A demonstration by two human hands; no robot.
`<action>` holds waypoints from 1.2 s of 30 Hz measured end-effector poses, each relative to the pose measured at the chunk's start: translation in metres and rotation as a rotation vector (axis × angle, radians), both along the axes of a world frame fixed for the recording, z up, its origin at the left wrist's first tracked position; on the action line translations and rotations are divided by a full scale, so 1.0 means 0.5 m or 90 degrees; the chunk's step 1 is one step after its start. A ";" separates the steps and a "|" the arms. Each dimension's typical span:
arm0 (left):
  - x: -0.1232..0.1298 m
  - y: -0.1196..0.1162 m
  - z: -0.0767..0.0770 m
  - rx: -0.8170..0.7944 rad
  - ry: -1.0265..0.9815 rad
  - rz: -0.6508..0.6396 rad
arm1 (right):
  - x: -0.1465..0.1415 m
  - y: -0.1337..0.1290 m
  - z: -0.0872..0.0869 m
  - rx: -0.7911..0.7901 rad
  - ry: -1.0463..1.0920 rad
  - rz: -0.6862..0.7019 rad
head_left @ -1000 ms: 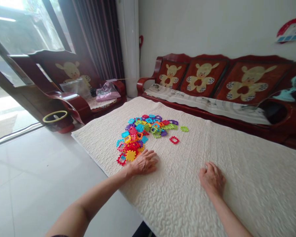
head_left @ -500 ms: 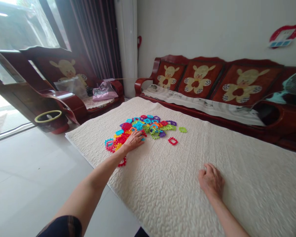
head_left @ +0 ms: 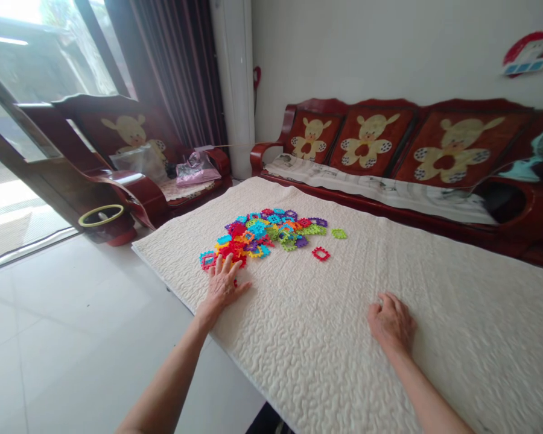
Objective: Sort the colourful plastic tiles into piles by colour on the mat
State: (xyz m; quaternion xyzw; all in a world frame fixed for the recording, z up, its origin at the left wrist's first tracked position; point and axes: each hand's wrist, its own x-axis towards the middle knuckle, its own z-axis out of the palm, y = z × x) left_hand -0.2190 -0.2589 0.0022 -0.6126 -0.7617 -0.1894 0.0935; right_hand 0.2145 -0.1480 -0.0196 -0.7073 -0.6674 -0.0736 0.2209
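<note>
A pile of colourful plastic interlocking pieces with toothed edges (head_left: 257, 230) lies on the cream quilted cover (head_left: 298, 337). My left hand (head_left: 224, 283) is open, fingers spread, at the pile's near left edge. Its fingertips reach the red pieces there, and one red piece is mostly hidden beneath the palm. Apart from the pile, a red square frame piece (head_left: 321, 254) and a green piece (head_left: 339, 233) lie to its right. My right hand (head_left: 393, 322) rests on the cover farther right, fingers curled in, with nothing visible in it.
Behind the covered table stands a long wooden sofa (head_left: 366, 144) with bear-patterned cushions. A wooden armchair (head_left: 140, 187) at the left holds a pink plastic bag (head_left: 196, 170). A dark pot with a yellow rim (head_left: 103, 218) sits on the tiled floor near the glass door.
My left hand has drawn back from the middle of the pile toward its near left edge and spread its fingers. My right hand stays in place. The view has shifted slightly.
</note>
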 end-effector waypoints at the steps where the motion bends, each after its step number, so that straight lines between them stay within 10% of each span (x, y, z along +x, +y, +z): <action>1: -0.003 0.006 -0.003 -0.010 0.001 -0.004 | 0.000 0.000 0.001 -0.002 0.001 -0.001; 10: -0.034 0.132 0.032 -0.036 -0.021 0.016 | 0.000 -0.003 0.000 0.002 0.003 0.002; 15: 0.006 0.183 0.045 0.048 -0.066 0.179 | -0.003 -0.004 -0.001 0.000 0.001 -0.004; 21: 0.060 0.229 0.014 -0.004 -0.015 -0.045 | -0.001 -0.006 -0.001 -0.002 -0.009 0.000; 26: 0.042 0.284 0.022 0.058 -0.036 -0.004 | 0.003 -0.005 -0.010 0.007 -0.015 0.005; 36: 0.334 0.392 0.011 -0.007 -0.032 -0.273 | 0.008 -0.013 -0.020 0.004 -0.018 0.007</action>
